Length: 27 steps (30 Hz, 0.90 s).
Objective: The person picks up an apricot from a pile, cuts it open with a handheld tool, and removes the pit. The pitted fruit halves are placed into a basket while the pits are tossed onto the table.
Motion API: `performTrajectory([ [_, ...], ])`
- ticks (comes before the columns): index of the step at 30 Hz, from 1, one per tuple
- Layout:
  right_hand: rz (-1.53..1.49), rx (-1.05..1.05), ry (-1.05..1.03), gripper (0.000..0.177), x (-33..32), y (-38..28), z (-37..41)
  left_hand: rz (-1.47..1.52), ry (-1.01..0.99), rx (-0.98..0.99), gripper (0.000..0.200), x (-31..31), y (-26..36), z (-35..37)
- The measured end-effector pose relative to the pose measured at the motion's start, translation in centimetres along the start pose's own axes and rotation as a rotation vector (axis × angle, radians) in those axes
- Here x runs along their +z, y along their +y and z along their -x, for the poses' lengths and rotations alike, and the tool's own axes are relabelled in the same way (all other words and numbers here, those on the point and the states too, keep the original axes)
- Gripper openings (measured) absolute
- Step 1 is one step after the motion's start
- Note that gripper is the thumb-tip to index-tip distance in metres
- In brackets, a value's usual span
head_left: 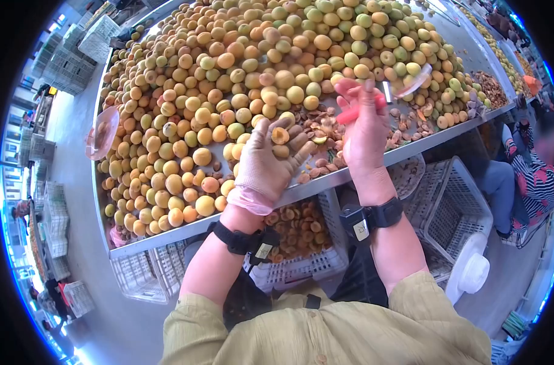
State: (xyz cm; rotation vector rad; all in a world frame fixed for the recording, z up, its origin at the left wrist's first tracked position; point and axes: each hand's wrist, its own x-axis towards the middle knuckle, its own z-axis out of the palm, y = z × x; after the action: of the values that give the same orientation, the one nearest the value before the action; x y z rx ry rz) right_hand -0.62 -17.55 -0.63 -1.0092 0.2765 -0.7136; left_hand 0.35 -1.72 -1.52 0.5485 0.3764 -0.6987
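Note:
My left hand [266,159], in a pale glove with a pink cuff, is turned palm up at the table's near edge. A halved apricot [280,135] rests in its curled fingers, hollow side showing. To the right, my right hand [366,131] is closed around a red-handled tool [349,115]; motion blurs its working end. Between and beyond the hands lie apricot stones and scraps [321,131]. A great heap of whole apricots [228,73] covers most of the metal table.
Below the table edge [313,185], a crate of apricot halves [298,228] stands between my legs. More crates [456,201] are at the right and lower left. A clear plastic bowl-like piece [102,134] sits at the left rim. A seated person [526,170] is at the right.

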Motion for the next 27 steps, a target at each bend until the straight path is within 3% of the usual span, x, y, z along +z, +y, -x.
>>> performTrajectory([
  [1,-0.003,-0.001,0.002,0.031,-0.4,0.1,0.0,-0.015,-0.075,0.028,0.033,-0.5,-0.3,-0.1],
  [4,-0.378,0.305,0.175,0.032,-1.6,0.3,-0.4,-0.158,-0.169,0.057,0.034,-1.3,-0.1,0.1],
  [7,-0.426,0.368,0.183,0.033,-1.9,0.4,-0.3,-0.377,-0.243,0.060,0.037,-1.4,-0.8,0.6],
  [9,-0.446,0.357,0.158,0.031,-1.5,0.2,0.0,-0.631,-0.206,0.124,0.042,-1.7,-1.4,0.5],
  [16,-0.337,0.324,-0.040,0.026,0.5,-0.7,2.2,-0.814,-0.073,0.208,0.035,0.4,-2.4,1.7],
  [23,-0.347,0.161,0.052,0.028,0.3,-2.4,0.8,-0.775,0.115,0.271,0.024,0.1,-2.1,1.5],
  [27,-0.402,0.206,0.093,0.030,-0.6,-3.2,-0.4,-1.095,0.234,0.218,0.034,-0.1,-1.4,2.2],
])
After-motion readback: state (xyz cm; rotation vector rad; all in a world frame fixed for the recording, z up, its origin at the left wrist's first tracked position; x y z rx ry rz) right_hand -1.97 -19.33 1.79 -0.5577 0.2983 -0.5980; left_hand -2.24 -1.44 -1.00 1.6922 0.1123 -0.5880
